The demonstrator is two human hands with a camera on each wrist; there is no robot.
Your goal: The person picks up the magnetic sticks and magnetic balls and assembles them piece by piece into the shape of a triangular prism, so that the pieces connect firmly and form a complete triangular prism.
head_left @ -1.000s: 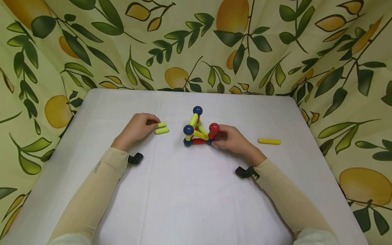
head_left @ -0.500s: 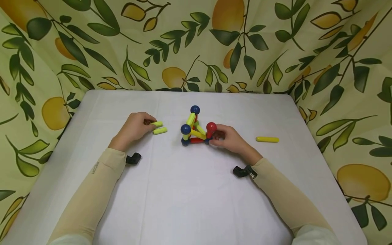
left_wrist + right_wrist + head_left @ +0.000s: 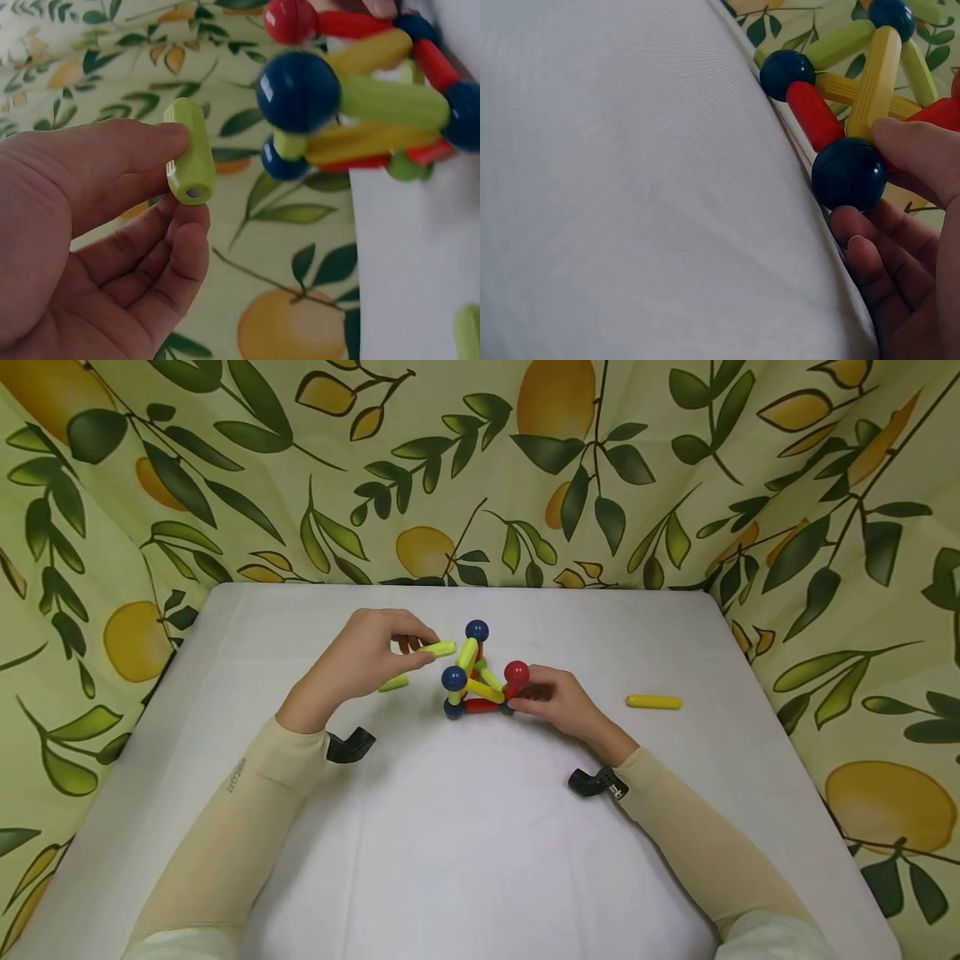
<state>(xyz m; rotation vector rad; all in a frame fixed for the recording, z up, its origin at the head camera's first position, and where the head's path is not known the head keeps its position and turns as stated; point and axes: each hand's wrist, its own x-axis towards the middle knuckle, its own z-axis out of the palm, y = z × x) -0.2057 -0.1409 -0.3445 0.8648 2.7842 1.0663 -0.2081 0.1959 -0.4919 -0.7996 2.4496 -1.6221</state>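
My left hand (image 3: 367,652) pinches a short light green magnetic stick (image 3: 444,648) between thumb and fingers, off the table and just left of the ball-and-stick frame (image 3: 486,691). A small metal disc shows in the end of that stick (image 3: 191,154) in the left wrist view. The frame joins blue balls and a red ball (image 3: 517,672) with red, yellow and light green sticks. At its near right corner my right hand (image 3: 564,702) holds it; in the right wrist view the thumb lies by a blue ball (image 3: 850,174), with fingertips at the ball's underside.
Another light green stick (image 3: 393,682) lies on the white-covered table (image 3: 465,827), partly hidden below my left hand. Farther right lies a longer yellow stick (image 3: 654,702). A leaf-and-fruit patterned curtain (image 3: 345,460) encloses the back and sides.
My left hand has lifted one light green stick from beside the other and carried it right, close to the frame. My right hand stays at the frame's corner with only a slight shift.
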